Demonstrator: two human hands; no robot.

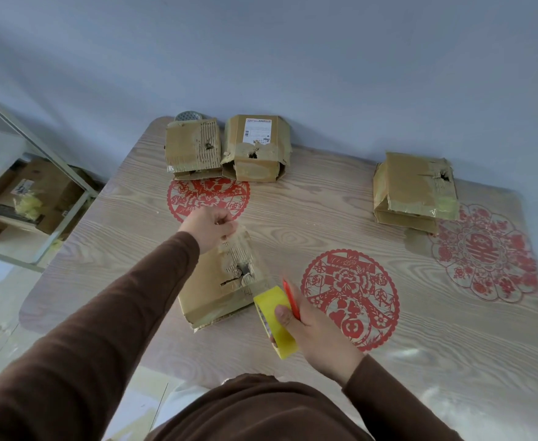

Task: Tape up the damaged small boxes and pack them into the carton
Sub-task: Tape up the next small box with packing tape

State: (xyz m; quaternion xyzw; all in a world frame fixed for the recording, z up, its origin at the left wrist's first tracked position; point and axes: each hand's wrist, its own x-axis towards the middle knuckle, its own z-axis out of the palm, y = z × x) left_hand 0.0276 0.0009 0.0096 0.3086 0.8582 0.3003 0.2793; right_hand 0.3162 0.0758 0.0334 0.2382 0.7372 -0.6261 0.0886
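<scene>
A damaged small cardboard box (pixel 210 291) with a torn hole in its top lies on the wooden table (pixel 420 329) near me. My left hand (pixel 212 227) pinches something at the box's far end, seemingly a strip of tape stretched from the yellow tape roll (pixel 272 316). My right hand (pixel 312 329) grips that roll at the box's near right corner, together with a red pen-like tool (pixel 290 299). Three more damaged boxes stand farther off: one at back left (pixel 192 149), one beside it with a white label (pixel 256 148), one at right (pixel 415 189).
Red paper-cut decorations (pixel 350 297) lie under the table's clear cover. A round metal object (pixel 188 116) peeks out behind the back-left box. On the floor at left, a framed mirror (pixel 29 192) shows a large carton. A grey wall runs behind the table.
</scene>
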